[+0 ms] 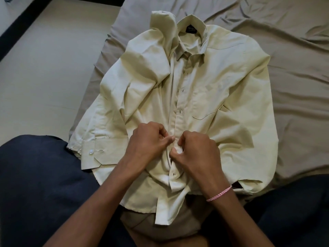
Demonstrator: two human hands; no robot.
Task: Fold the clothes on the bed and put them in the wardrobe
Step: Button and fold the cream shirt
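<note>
A pale yellow-green long-sleeved shirt (pixel 210 86) lies face up on the bed, collar away from me and hem toward my lap. Its front placket runs down the middle, partly buttoned. My left hand (pixel 147 141) pinches the left edge of the placket low on the shirt. My right hand (pixel 195 150), with a pink and white cord at the wrist, pinches the right edge of the placket just beside it. The two hands almost touch. The left sleeve is bunched over the chest, its cuff (pixel 103 152) lying flat near my left knee.
A wrinkled grey-brown sheet (pixel 293 59) covers the bed to the right and behind the shirt. The bed's left edge drops to a pale floor (pixel 53 59). My knees in dark blue trousers (pixel 35 184) frame the shirt's hem. No wardrobe is in view.
</note>
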